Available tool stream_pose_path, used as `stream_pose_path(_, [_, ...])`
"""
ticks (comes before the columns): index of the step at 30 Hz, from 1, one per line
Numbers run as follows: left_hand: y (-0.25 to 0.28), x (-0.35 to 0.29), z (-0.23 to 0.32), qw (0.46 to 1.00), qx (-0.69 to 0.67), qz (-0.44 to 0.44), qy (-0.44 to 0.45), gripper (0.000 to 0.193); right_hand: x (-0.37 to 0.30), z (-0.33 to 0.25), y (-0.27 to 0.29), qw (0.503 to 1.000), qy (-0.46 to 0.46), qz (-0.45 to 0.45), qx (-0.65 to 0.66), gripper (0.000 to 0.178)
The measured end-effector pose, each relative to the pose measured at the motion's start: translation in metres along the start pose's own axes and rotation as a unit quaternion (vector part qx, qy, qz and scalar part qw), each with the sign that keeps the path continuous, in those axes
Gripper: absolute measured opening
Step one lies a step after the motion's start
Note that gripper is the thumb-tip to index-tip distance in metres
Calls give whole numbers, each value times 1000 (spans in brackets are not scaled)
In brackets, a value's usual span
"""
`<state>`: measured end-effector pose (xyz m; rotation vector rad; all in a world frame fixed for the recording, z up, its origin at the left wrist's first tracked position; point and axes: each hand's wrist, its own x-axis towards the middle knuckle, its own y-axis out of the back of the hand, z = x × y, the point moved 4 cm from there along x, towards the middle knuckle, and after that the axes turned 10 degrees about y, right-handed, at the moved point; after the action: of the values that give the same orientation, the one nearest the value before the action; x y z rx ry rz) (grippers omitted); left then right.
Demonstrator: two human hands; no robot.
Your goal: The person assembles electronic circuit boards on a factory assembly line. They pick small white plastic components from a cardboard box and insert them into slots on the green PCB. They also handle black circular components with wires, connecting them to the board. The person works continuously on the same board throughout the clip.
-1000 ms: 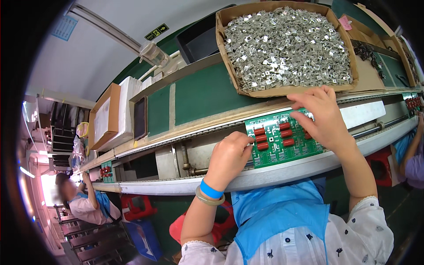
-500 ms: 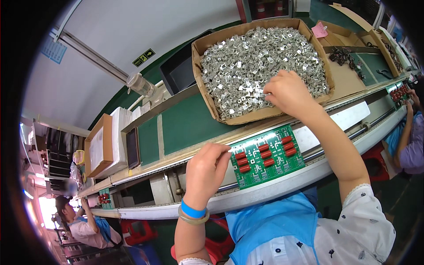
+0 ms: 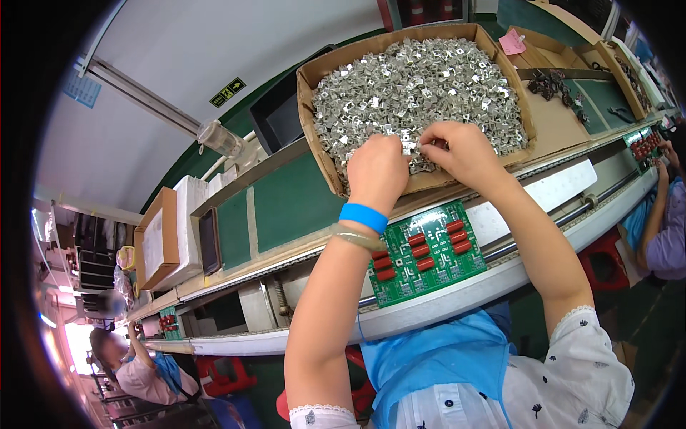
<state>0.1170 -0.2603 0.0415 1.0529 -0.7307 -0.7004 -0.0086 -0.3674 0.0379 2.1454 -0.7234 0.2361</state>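
A cardboard box (image 3: 525, 114) full of small silvery metal pieces (image 3: 421, 86) stands in front of me. Over its near side my right hand (image 3: 461, 151) is closed, thumb and fingertips pinched together among the pieces; what they hold is too small to make out. Close to its left, my left hand (image 3: 377, 171) is also closed, its back toward me and its fingertips mostly hidden. Below both hands, on the rails of the line, lies a green circuit board (image 3: 436, 264) with several red oblong components. My left wrist, with a blue band and a bangle, covers its upper left corner.
A black tray (image 3: 279, 118) sits behind the box's left side. Dark cables (image 3: 550, 87) and pliers (image 3: 619, 113) lie at the right. Further left stand a dark-framed tray (image 3: 209, 242) and a carton (image 3: 168, 229). Other people work at both ends beside more green boards.
My left hand has left the circuit board's upper left corner and moved up and right to the box, beside my right hand. My right hand has shifted slightly left and down.
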Motion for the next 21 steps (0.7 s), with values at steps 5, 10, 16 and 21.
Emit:
stream_pose_path(5, [-5, 6, 8, 998, -43, 37, 39, 18, -3, 4, 7, 994, 72, 76, 15, 25])
stream_pose_path(10, [-5, 7, 12, 991, -73, 104, -31, 22, -5, 12, 11, 993, 40, 70, 84, 26])
stream_pose_path(16, [6, -13, 23, 745, -627, -158, 165, 24, -10, 0, 18, 949, 4, 95, 300, 23])
stream_pose_path(21, [15, -28, 14, 705, -659, -190, 183, 22, -19, -28, 28, 982, 84, 77, 149, 19])
